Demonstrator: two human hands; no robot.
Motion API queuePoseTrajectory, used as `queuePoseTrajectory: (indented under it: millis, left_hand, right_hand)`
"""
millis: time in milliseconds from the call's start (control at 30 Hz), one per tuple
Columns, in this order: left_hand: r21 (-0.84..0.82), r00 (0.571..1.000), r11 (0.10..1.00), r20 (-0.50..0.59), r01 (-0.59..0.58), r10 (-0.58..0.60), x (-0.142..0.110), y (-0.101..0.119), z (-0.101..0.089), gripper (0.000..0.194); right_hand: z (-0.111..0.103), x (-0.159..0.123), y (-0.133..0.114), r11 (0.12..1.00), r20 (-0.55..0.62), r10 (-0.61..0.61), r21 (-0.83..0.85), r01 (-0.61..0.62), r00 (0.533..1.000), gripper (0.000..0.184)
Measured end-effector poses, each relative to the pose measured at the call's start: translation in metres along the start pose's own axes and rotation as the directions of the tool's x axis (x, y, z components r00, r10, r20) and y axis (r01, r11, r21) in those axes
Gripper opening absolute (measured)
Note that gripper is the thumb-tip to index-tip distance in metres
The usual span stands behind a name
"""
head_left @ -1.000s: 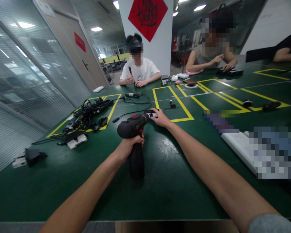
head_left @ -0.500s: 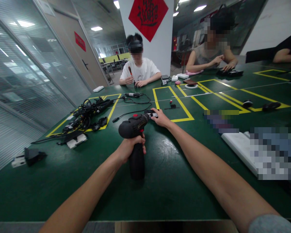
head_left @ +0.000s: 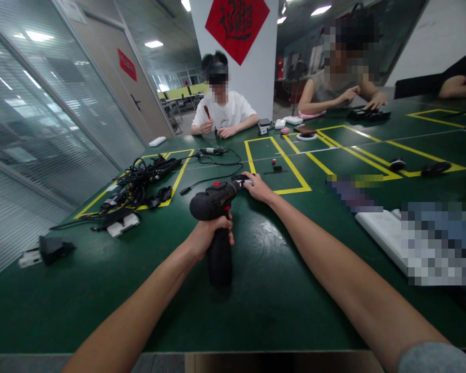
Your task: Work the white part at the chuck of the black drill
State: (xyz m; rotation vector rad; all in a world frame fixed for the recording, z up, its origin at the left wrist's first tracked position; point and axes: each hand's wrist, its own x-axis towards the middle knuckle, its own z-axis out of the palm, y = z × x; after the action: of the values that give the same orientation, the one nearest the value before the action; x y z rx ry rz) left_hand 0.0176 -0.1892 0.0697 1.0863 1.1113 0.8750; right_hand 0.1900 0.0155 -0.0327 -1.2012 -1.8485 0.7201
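Observation:
My left hand (head_left: 209,235) is wrapped round the grip of a black cordless drill (head_left: 213,202) with red buttons. The drill points away from me, its battery end low over the green table (head_left: 287,305). At the drill's nose, my right hand (head_left: 257,187) has its fingers closed on a small black-and-silver part (head_left: 244,180). The drill's tip meets or nearly meets that part; the chuck hides the exact contact.
A tangle of black cables (head_left: 140,181) lies at the left, with black-and-white pieces (head_left: 122,224) and a black block (head_left: 54,250) nearer. White flat objects (head_left: 388,243) rest at the right. Across the table sit a person holding a screwdriver (head_left: 206,112) and others.
Both my hands and the drill stay almost where they were. The person at the far right of the table has shifted their hands slightly.

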Motion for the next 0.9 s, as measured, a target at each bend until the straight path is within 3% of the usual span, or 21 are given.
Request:
queuePoseTrajectory:
  millis: [900]
  left_hand:
    - [0.008, 1.000, 1.000, 0.005, -0.009, 0.009, 0.0010, -0.0001, -0.0001, 0.018]
  right_hand:
    - [0.0042, 0.0000, 0.0001, 1.000, -0.015, 0.011, -0.017, -0.011, 1.000, 0.049]
